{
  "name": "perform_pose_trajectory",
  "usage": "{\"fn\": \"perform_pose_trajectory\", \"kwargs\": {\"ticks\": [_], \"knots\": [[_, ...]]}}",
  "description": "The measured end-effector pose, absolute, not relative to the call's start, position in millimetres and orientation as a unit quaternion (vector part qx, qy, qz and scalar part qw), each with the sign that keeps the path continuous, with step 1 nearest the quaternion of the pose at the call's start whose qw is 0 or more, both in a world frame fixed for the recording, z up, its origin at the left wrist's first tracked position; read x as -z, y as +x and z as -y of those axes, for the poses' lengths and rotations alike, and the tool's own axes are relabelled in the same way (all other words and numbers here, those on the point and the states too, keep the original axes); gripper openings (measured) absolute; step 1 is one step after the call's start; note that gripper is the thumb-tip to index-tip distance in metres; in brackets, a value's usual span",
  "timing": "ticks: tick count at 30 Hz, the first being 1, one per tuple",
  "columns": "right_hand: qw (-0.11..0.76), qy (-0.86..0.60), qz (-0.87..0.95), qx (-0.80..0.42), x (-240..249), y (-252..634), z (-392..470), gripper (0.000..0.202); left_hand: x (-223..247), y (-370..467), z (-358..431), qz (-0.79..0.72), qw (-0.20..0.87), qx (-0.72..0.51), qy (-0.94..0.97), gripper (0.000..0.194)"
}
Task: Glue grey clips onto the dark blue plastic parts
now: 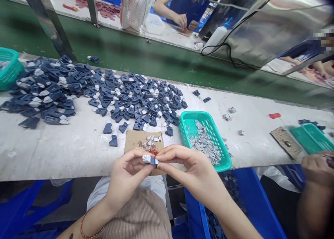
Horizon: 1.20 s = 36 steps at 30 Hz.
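Navy and white, the small part (152,160) sits pinched in the nearly closed fingers of our left hand (124,171) and right hand (192,166). Beyond them leftward, many heaped parts (130,89) already carry pale ends; just right, a green basket (218,136) holds loose pieces (206,146), so we judge plenty remains. Our fingers mask some detail and partly cover a red object (153,151).

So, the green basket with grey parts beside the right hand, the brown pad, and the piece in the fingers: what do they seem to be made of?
Basket: likely plastic, slightly glossy; its thin walls have regular moulded holes.
Pad: probably cardboard, judging by its flat, matte brown surface.
Piece: apparently hard plastic, navy and pale grey, smooth; too small to be sure.
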State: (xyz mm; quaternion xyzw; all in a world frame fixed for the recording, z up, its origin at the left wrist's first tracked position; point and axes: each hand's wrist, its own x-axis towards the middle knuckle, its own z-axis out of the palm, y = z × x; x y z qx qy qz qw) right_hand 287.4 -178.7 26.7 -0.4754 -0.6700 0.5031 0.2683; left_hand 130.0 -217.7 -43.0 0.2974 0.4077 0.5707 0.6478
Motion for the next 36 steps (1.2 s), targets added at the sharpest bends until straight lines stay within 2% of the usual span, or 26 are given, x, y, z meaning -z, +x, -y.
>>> {"fn": "perform_pose_trajectory", "kwargs": {"ticks": [2, 5, 9, 12, 14, 17, 24, 28, 32, 34, 36], "knots": [[0.273, -0.477, 0.665, -0.507, -25, 288, 179, 0.008, 44, 130, 219, -0.409, 0.64, -0.573, 0.307, 0.015], [0.263, -0.47, 0.603, -0.588, -21, 291, 178, 0.006, 44, 129, 220, -0.406, 0.634, -0.573, 0.323, 0.015], [0.287, -0.456, 0.532, -0.653, -13, 290, 181, 0.029, 39, 130, 219, -0.425, 0.609, -0.576, 0.341, 0.015], [0.291, -0.448, 0.509, -0.675, -4, 282, 189, 0.042, 36, 132, 218, -0.392, 0.641, -0.574, 0.327, 0.012], [0.296, -0.433, 0.481, -0.703, 2, 275, 195, 0.037, 35, 134, 218, -0.369, 0.673, -0.56, 0.312, 0.01], [0.337, -0.418, 0.435, -0.723, 7, 267, 200, 0.025, 38, 137, 218, -0.42, 0.638, -0.56, 0.319, 0.012], [0.348, -0.453, 0.421, -0.704, 4, 269, 199, 0.022, 42, 133, 214, -0.442, 0.587, -0.531, 0.423, 0.013], [0.338, -0.478, 0.405, -0.702, 6, 272, 204, 0.03, 36, 123, 205, -0.418, 0.498, -0.485, 0.584, 0.029], [0.34, -0.475, 0.437, -0.685, 8, 280, 208, 0.04, 30, 121, 198, -0.383, 0.433, -0.458, 0.675, 0.03], [0.326, -0.482, 0.479, -0.658, 9, 294, 205, 0.045, 30, 121, 195, -0.369, 0.421, -0.447, 0.698, 0.029], [0.312, -0.527, 0.542, -0.576, 9, 317, 195, 0.042, 32, 120, 192, -0.368, 0.414, -0.443, 0.705, 0.031]]}}
